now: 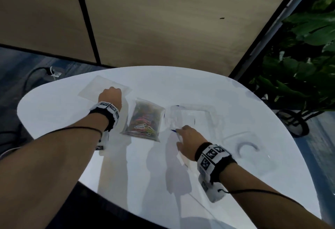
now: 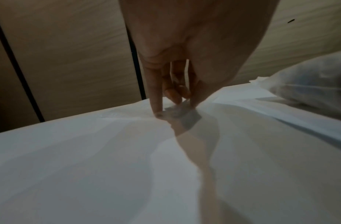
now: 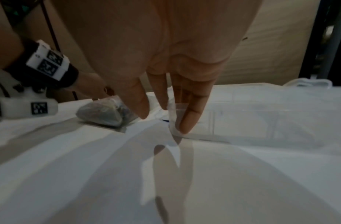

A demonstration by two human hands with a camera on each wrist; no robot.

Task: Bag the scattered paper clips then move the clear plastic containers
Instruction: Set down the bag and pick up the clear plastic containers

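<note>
A clear zip bag (image 1: 143,121) full of coloured paper clips lies in the middle of the white table (image 1: 54,112); it also shows as the bag (image 3: 106,115) and the bag (image 2: 309,86). To its right stands an open clear container (image 1: 192,118). My right hand (image 1: 188,138) reaches its near left corner, and the straight fingers (image 3: 190,116) straddle the container (image 3: 261,115) wall there. At the far left lies a flat clear lid (image 1: 94,87). My left hand (image 1: 110,94) is bunched over the lid, its fingertips (image 2: 158,109) and thumb pinching down on it.
Another clear plastic piece with a curved handle (image 1: 248,147) lies at the right of the table. A potted plant (image 1: 299,65) stands off the table's right edge. A tan panel wall (image 1: 163,20) rises behind, and a cable (image 1: 36,72) lies on the floor at left.
</note>
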